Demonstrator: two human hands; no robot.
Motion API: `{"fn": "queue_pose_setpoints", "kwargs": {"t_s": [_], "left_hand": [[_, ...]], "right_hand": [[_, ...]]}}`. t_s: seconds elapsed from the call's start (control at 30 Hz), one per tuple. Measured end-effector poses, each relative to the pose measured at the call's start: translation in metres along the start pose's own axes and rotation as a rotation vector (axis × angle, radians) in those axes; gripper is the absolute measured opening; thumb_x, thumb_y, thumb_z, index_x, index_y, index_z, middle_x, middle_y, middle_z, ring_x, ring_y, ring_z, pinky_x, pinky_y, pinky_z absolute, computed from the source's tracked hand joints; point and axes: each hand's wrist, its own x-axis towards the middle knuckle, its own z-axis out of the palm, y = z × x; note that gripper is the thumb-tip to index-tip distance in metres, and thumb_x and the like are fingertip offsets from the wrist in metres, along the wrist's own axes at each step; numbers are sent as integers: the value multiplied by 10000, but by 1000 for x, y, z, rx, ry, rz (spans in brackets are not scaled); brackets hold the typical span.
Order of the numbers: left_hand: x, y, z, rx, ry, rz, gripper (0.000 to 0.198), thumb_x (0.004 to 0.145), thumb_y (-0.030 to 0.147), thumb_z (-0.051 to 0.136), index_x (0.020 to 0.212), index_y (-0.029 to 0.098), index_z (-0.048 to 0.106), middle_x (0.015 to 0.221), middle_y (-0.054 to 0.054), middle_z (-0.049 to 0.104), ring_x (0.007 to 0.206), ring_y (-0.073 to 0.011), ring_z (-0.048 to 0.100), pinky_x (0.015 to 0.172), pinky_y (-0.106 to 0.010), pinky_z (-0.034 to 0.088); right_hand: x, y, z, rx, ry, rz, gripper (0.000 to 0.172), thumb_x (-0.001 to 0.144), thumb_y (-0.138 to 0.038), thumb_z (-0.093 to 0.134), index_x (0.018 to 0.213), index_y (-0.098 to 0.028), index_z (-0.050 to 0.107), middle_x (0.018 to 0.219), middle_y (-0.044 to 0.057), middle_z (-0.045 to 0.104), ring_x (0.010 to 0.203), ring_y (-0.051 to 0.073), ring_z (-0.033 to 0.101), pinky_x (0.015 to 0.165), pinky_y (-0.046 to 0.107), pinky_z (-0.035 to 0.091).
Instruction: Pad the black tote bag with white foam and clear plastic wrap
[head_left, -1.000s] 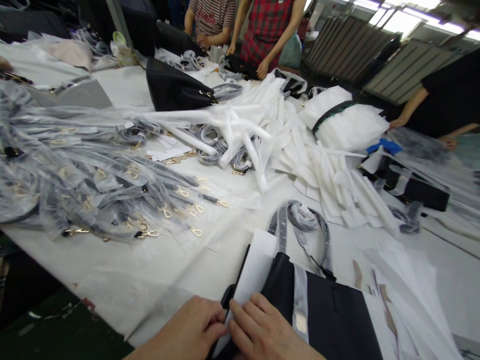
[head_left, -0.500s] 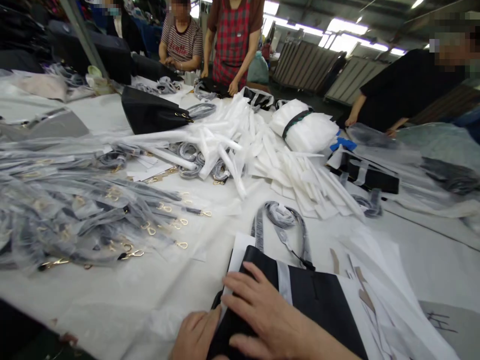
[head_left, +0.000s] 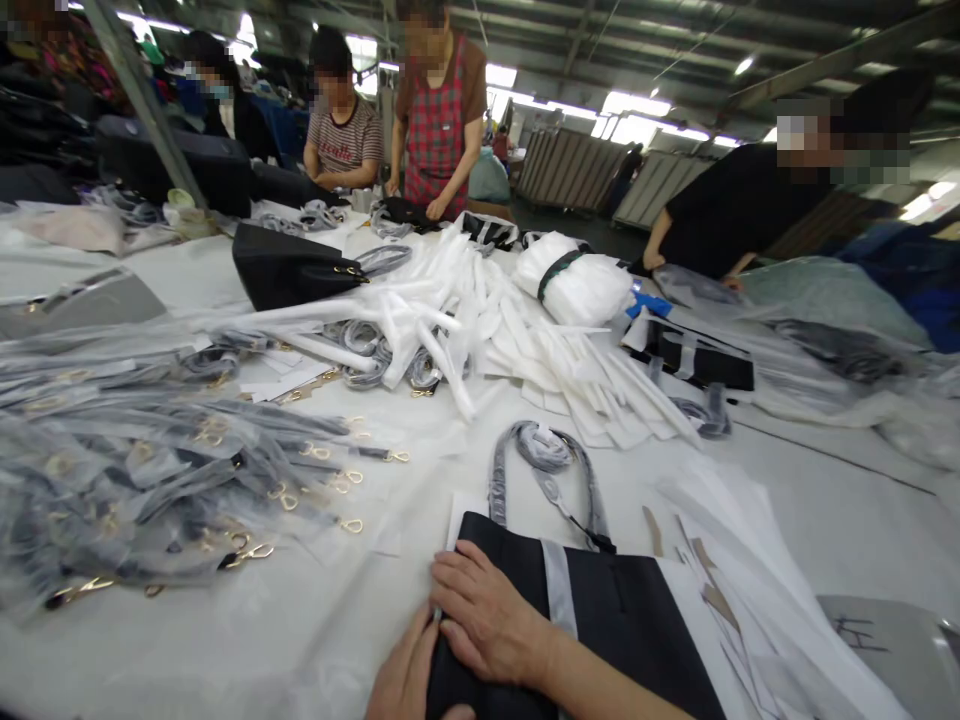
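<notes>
A black handbag [head_left: 622, 620] lies flat on the white table at the near edge, its wrapped grey handles [head_left: 547, 470] pointing away from me. My right hand [head_left: 487, 620] rests palm down on the bag's left end, fingers bent and pressing. My left hand [head_left: 409, 675] grips the bag's left side from below, fingers curled round its edge. A white paper sheet [head_left: 461, 510] sticks out from under the bag's far left corner.
Several bagged black straps with gold clasps [head_left: 187, 470] cover the table's left. White paper rolls and folded sheets [head_left: 540, 350] lie mid-table, with another black handbag [head_left: 289, 270] behind. Loose white sheets [head_left: 750, 560] lie to the right. Other people [head_left: 439, 120] work at the far side.
The view has tilted up, showing more of the room. My right hand moved from the white sheet onto the bag's top and drew its fingers in; the sheet is now mostly hidden.
</notes>
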Motion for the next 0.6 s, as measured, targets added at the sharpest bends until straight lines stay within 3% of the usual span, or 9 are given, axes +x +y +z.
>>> {"fn": "queue_pose_setpoints", "kwargs": {"t_s": [0.1,0.23,0.37,0.5,0.6], "left_hand": [[29,7,-6,-269,-93,-301,462,848,448,552,1211,164,527,1194,-134,652,1067,-231,638,873,-331,561],[90,6,-17,-577,-268,-675,548,880,507,380,1276,137,463,1119,-128,665,982,-227,654,875,-372,526],[128,-14,-11,-634,-321,-641,538,801,547,445,1107,129,591,960,-101,706,912,-245,656,870,-364,501],[127,-33,1,-769,-573,-569,472,744,612,534,843,164,643,754,-47,719,728,-216,658,650,-286,506],[120,-32,3,-739,-707,-566,510,698,690,571,665,183,615,586,-8,653,557,-168,596,512,-250,452]], "right_hand": [[-20,1,-14,-69,156,210,437,899,-201,433,1329,-123,414,1363,161,479,1321,268,361,1078,547,352],[-69,13,-20,-222,456,537,388,958,-207,374,1341,-152,410,1312,155,527,1248,263,462,1014,521,455],[-137,14,-18,-386,644,760,318,973,-264,404,1273,-185,475,1189,119,609,1114,249,569,930,469,532],[-203,-8,-21,-546,720,907,303,966,-325,431,1229,-196,504,1134,102,631,1059,257,594,889,469,546],[-237,-26,-23,-539,805,1106,298,944,-410,454,1140,-205,548,1039,85,652,975,255,628,843,442,564]]}}
